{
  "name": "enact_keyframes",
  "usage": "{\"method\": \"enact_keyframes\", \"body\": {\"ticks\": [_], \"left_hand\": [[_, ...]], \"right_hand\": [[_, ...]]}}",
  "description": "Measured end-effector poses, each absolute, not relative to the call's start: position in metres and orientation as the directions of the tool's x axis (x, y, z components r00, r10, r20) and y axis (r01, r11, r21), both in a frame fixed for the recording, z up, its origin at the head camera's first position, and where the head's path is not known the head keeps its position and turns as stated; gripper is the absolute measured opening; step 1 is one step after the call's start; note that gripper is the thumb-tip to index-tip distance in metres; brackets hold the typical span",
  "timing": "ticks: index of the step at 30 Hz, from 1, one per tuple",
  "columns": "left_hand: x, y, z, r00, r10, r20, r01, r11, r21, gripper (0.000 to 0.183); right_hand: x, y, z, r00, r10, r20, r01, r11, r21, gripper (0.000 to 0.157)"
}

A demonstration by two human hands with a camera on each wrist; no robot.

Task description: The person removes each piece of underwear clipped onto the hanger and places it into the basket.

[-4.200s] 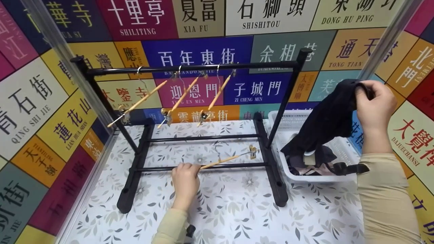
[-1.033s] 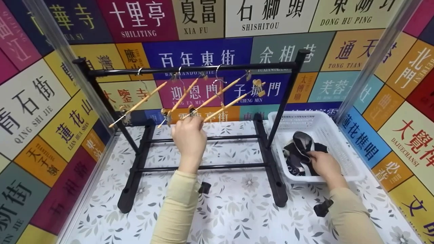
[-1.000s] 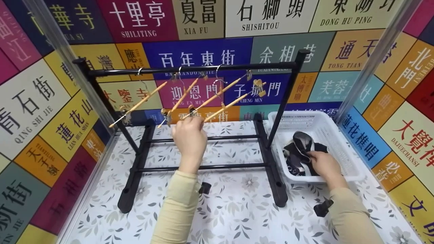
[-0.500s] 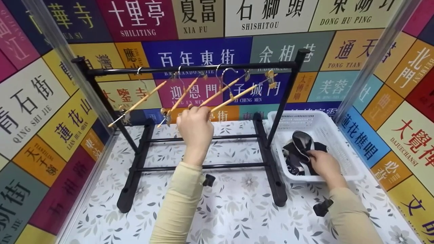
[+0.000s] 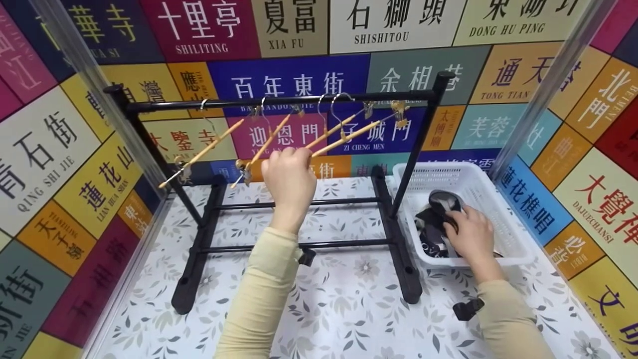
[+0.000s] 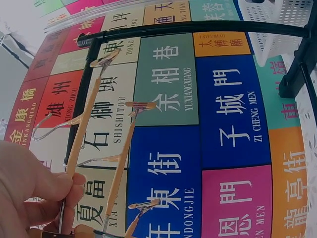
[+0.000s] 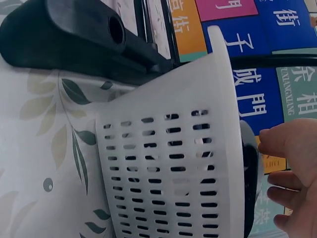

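Note:
My left hand (image 5: 290, 182) pinches the near end of a wooden clip hanger (image 5: 351, 138) between thumb and fingers, with the hanger's hook right at the rack's top bar. In the left wrist view this hanger (image 6: 85, 126) runs up from the thumb, its far metal clip (image 6: 105, 58) uppermost. Close beside it another clip hanger (image 5: 333, 130) hangs from the bar. My right hand (image 5: 471, 234) is over the white basket (image 5: 513, 249), its loosely bent fingers at a heap of black and grey clothes (image 5: 433, 224). The right wrist view shows the fingers (image 7: 285, 181) apart above the basket's rim.
A black garment rack (image 5: 169, 103) stands on the leaf-patterned tabletop (image 5: 349, 319). Two more clip hangers, one at the left (image 5: 214, 143) and one nearer the middle (image 5: 269, 142), hang from its bar. Walls with coloured Chinese signs (image 5: 408, 25) surround the table.
My left hand has brought the hanger from low near the base rails up to the bar. My right hand has lowered the black garment into the basket, and its fingers have shifted on the clothes.

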State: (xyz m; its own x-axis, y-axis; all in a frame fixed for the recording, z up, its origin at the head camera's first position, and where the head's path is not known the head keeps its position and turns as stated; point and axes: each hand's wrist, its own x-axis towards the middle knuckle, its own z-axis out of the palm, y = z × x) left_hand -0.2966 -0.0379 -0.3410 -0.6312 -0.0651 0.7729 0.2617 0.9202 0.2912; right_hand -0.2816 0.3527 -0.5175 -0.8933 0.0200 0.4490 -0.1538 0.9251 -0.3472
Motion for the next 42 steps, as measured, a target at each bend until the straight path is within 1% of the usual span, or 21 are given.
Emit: {"method": "enact_keyframes", "body": {"ticks": [6, 18, 25, 31, 42], "left_hand": [[-0.303, -0.037, -0.337, -0.657, -0.043, 0.753, 0.236, 0.937, 0.259, 0.024], [-0.312, -0.031, -0.328, -0.73, -0.039, 0.682, 0.18, 0.952, 0.247, 0.027], [-0.314, -0.025, -0.325, -0.723, -0.031, 0.69, 0.164, 0.963, 0.215, 0.023], [-0.314, -0.019, -0.328, -0.715, -0.01, 0.699, 0.162, 0.97, 0.18, 0.021], [-0.313, -0.018, -0.336, -0.696, 0.041, 0.717, 0.215, 0.964, 0.154, 0.016]], "right_hand": [[-0.281, 0.339, -0.512, -0.849, -0.019, 0.528, -0.234, 0.909, -0.345, 0.03], [-0.28, 0.317, -0.511, -0.781, -0.115, 0.613, -0.368, 0.879, -0.304, 0.031], [-0.279, 0.307, -0.512, -0.754, -0.149, 0.64, -0.419, 0.86, -0.293, 0.03], [-0.277, 0.304, -0.513, -0.743, -0.164, 0.649, -0.436, 0.854, -0.285, 0.03], [-0.275, 0.298, -0.513, -0.73, -0.198, 0.654, -0.47, 0.841, -0.27, 0.029]]}}
